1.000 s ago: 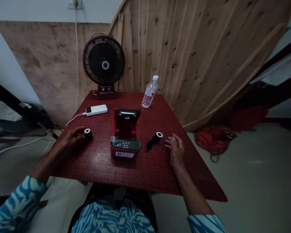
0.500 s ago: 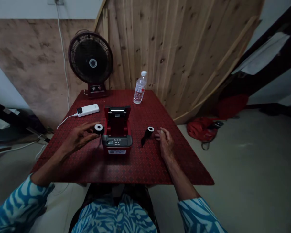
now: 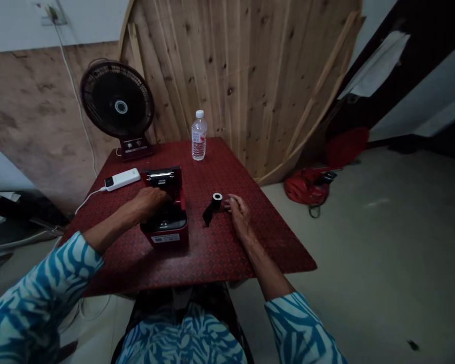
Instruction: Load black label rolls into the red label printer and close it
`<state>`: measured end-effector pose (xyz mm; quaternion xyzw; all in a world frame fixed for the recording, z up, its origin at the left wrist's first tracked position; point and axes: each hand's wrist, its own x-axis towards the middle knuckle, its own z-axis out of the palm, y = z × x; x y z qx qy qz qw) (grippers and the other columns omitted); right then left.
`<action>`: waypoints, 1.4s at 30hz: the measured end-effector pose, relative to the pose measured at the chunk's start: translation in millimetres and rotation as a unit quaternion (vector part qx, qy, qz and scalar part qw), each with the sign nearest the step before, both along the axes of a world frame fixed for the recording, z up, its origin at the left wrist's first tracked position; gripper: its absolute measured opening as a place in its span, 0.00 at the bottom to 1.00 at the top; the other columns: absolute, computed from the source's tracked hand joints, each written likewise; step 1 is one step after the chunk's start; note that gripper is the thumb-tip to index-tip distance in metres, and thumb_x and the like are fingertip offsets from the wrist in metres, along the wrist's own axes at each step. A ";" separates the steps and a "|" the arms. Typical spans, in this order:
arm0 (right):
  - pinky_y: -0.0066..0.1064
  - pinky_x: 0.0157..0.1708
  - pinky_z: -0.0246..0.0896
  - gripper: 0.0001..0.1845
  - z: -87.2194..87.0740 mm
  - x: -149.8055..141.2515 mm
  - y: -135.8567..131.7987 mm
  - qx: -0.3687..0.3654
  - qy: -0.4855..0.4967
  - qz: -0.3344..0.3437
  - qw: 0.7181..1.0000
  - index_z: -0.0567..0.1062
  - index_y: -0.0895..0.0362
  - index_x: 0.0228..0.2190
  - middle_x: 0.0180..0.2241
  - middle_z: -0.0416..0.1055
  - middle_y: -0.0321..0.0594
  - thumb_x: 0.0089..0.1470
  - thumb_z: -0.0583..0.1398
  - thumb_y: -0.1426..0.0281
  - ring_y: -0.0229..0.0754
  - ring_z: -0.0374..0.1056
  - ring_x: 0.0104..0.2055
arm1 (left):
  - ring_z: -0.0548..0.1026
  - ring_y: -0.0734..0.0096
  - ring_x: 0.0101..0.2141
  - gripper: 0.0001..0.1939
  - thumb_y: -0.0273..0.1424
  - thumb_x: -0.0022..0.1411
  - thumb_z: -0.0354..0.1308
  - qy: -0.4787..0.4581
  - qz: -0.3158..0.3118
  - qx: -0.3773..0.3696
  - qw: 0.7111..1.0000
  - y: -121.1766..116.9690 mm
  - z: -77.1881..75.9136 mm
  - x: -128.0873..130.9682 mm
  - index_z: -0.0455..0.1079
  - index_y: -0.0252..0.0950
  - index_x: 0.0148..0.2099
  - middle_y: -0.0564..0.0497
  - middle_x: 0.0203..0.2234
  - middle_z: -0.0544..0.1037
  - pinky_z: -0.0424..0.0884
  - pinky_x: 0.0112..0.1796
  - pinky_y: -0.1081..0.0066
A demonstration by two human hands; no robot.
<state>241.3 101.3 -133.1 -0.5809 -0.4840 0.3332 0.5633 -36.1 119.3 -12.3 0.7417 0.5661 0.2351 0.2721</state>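
A small red printer (image 3: 166,231) with its lid up stands in the middle of the red table (image 3: 220,253). My left hand (image 3: 149,199) reaches into its open bay, fingers curled downward; the black roll it carried is hidden beneath them. My right hand (image 3: 238,215) lies flat on the table with fingers stretched out, its fingertips beside a second black roll (image 3: 215,200) with a white core and a loose black tail. Both sleeves are blue and white.
At the back of the table stand a black fan (image 3: 117,106) and a water bottle (image 3: 199,136). A white power bank (image 3: 123,179) with a cable lies left of the printer. Wooden boards lean behind. A red bag (image 3: 305,186) lies on the floor to the right.
My left hand lifted the black roll from the table's left side and carried it right into the printer's open bay. The right hand stayed by the second roll. The view swung rightward.
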 end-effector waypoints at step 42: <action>0.31 0.28 0.64 0.25 -0.6 7.9 -1.4 0.105 0.081 -0.103 0.986 0.72 0.60 0.41 0.30 0.73 0.40 0.49 0.55 0.54 0.38 0.69 0.27 | 0.72 0.67 0.36 0.10 0.27 0.66 0.49 0.165 -0.139 0.360 0.907 -97.7 -20.1 -27.2 0.73 0.37 0.43 0.49 0.35 0.78 0.63 0.38 0.65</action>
